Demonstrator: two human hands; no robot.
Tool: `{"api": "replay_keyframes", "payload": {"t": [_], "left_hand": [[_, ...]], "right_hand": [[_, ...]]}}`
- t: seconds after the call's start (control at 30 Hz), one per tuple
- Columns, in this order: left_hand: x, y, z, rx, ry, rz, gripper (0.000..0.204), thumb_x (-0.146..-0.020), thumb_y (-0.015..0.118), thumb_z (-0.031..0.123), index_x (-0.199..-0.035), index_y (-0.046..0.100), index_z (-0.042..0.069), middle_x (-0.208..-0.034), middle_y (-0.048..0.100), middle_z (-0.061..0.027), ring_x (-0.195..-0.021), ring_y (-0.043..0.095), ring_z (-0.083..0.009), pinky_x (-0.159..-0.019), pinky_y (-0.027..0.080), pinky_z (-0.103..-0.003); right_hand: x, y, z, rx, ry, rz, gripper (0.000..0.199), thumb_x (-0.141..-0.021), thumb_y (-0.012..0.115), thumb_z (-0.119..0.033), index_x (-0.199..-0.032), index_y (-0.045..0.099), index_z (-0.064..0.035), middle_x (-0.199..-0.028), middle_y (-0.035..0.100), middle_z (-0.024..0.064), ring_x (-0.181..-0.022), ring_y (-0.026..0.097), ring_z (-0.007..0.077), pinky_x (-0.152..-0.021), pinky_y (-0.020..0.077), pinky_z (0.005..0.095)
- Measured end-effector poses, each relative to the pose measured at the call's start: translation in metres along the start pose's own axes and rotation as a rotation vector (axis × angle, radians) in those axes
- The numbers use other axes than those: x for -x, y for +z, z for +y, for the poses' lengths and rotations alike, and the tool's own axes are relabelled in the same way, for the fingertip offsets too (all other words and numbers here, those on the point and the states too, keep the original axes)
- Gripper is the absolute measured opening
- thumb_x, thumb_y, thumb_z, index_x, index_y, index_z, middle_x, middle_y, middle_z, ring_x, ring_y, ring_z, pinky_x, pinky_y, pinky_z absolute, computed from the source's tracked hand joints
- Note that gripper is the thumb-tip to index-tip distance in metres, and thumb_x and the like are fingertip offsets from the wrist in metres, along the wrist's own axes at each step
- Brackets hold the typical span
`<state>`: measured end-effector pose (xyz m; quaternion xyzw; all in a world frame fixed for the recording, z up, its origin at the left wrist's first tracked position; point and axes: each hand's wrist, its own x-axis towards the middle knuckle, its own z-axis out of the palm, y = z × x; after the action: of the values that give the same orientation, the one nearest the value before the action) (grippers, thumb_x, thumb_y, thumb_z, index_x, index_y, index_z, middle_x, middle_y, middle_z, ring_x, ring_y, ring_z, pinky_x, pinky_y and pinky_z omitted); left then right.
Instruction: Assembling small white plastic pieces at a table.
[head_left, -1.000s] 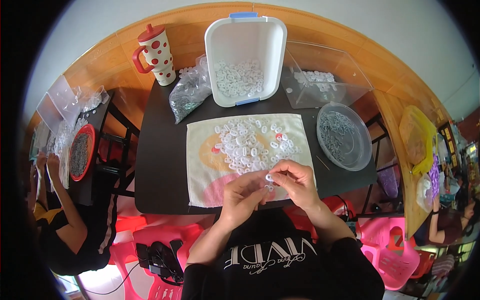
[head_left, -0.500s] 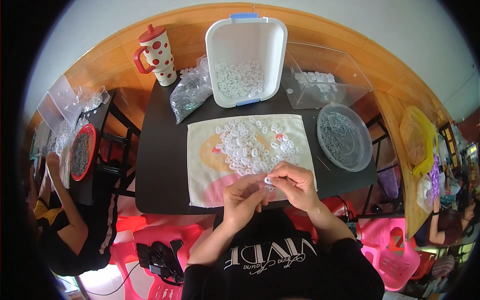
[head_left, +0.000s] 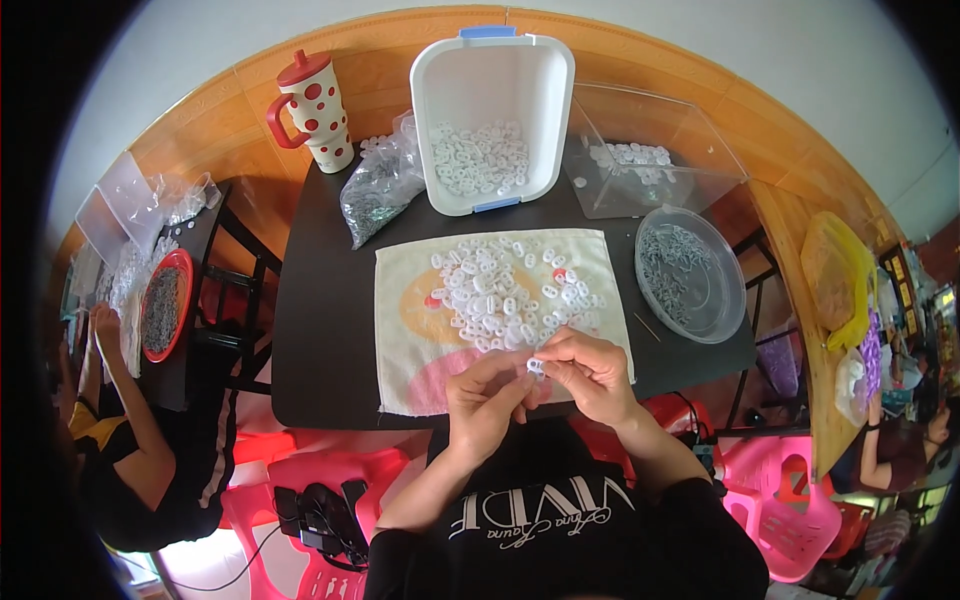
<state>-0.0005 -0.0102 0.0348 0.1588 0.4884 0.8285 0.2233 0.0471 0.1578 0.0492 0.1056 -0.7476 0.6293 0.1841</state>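
Note:
At the near edge of a cream patterned towel (head_left: 402, 345), my left hand (head_left: 485, 402) and my right hand (head_left: 592, 378) meet with their fingertips pinched together. Between them is a small white plastic piece with two holes (head_left: 536, 367), partly covered by the fingers. Both hands are closed on it. Just beyond my fingers a loose pile of similar white oval pieces (head_left: 482, 290) is spread over the towel.
A white tub (head_left: 427, 130) holds more white pieces at the back. Beside it are a bag of small grey parts (head_left: 375, 200), a spotted tumbler (head_left: 322, 115) and a clear box (head_left: 690, 150). A round clear tub (head_left: 722, 285) of grey parts sits right. Another person's arm (head_left: 135, 385) is at left.
My right fingertips have shifted slightly against the left ones. A ring-shaped end and a piece below it showed apart before; now they appear together as one two-holed shape.

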Motion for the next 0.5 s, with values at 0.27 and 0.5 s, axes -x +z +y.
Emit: {"api": "replay_keyframes", "payload": {"t": [0.27,0.5], "left_hand": [[0.001,-0.006,-0.003,0.022,-0.032,-0.054,0.023,-0.090,0.062,-0.006,-0.112,0.066,-0.004,-0.077,0.067,-0.0085,-0.060,0.062,-0.0108,-0.045,0.045,-0.018],[-0.001,-0.012,0.001,-0.165,-0.055,-0.089,0.021,-0.090,0.063,-0.007,-0.110,0.067,-0.001,-0.087,0.067,-0.0063,-0.063,0.062,-0.0099,-0.048,0.046,-0.019]], "right_hand": [[0.007,-0.003,-0.006,-0.019,0.002,-0.039,0.029,-0.081,0.071,0.009,-0.110,0.067,0.0046,-0.094,0.064,0.0098,-0.070,0.055,0.0106,-0.057,0.0375,0.0212],[0.016,-0.002,0.018,-0.006,-0.037,-0.013,0.027,-0.080,0.067,0.014,-0.105,0.067,0.0044,-0.093,0.065,0.0100,-0.077,0.063,0.0140,-0.058,0.0470,0.0243]]}}
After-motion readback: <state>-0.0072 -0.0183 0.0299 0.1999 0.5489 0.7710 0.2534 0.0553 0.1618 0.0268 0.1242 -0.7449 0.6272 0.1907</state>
